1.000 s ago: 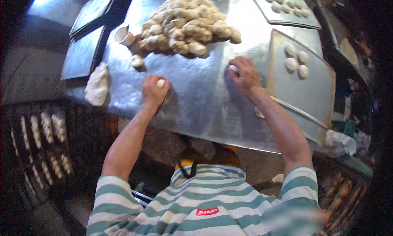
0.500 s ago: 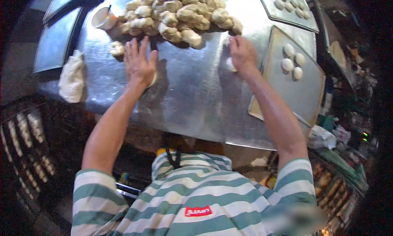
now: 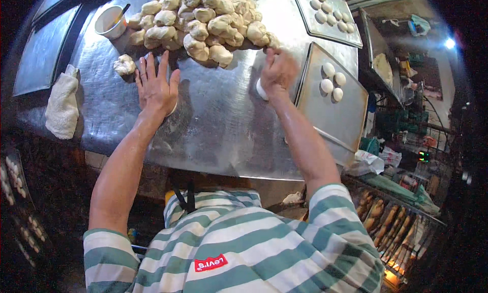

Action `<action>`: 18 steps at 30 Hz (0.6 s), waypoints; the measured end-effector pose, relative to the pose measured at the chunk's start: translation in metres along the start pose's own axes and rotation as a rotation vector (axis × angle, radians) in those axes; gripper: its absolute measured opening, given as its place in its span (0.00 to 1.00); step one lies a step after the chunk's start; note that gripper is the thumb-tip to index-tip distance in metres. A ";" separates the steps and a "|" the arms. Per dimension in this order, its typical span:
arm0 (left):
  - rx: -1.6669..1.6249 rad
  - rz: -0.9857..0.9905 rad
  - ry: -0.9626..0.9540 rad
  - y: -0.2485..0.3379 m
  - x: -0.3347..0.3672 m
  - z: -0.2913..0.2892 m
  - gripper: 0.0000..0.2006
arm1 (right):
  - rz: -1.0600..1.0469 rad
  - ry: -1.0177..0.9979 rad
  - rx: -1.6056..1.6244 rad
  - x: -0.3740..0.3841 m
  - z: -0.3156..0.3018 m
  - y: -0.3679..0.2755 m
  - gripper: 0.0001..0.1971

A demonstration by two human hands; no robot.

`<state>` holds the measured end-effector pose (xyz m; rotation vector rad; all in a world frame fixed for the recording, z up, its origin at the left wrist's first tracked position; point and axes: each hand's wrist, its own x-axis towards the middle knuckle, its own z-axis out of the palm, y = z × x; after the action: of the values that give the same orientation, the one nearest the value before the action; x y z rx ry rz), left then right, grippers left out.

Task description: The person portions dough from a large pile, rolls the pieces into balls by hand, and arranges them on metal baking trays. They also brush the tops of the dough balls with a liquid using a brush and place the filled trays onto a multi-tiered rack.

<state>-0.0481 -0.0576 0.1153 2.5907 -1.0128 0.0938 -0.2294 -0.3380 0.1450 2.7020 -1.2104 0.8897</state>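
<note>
My left hand point(image 3: 156, 89) lies palm down on the metal table, fingers stretched and spread. The pale edge of a dough ball point(image 3: 173, 109) peeks out beneath its palm. My right hand point(image 3: 280, 72), a little blurred, is curled over another dough ball point(image 3: 261, 89), whose white side shows left of the wrist. Ahead of both hands rises a large heap of rough dough pieces point(image 3: 203, 26). A single lumpy dough piece point(image 3: 124, 65) sits just left of my left fingers. Several smooth dough balls point(image 3: 327, 85) rest on the nearer metal tray point(image 3: 335, 125), right of my right hand.
Beyond that tray is a second tray point(image 3: 305, 23) with several dough balls. A white tub point(image 3: 105, 29) with a handled tool stands by the heap. At the left lie a white cloth point(image 3: 62, 110) and dark-edged trays point(image 3: 48, 49). Long loaves point(image 3: 386, 222) fill a rack at lower right.
The whole view has shifted, so the table and its contents appear further left. Both hands stay over their dough balls; the right one has turned slightly and blurs with motion.
</note>
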 end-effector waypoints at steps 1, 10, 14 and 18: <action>0.009 0.000 0.005 0.000 -0.003 -0.004 0.32 | -0.032 -0.026 0.022 -0.005 -0.009 -0.004 0.17; -0.220 -0.203 -0.507 -0.024 -0.036 -0.085 0.22 | -0.080 -0.297 0.546 -0.077 -0.077 0.052 0.17; -0.753 -0.241 -0.414 0.096 -0.046 -0.058 0.19 | 0.282 -0.602 1.059 -0.093 -0.125 0.111 0.18; -1.005 -0.106 -0.552 0.314 -0.032 -0.002 0.19 | 0.617 -0.296 1.021 -0.081 -0.145 0.233 0.18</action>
<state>-0.2813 -0.2493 0.2058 1.7224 -0.7685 -0.9465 -0.5054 -0.4059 0.1814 3.3019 -2.2170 1.5596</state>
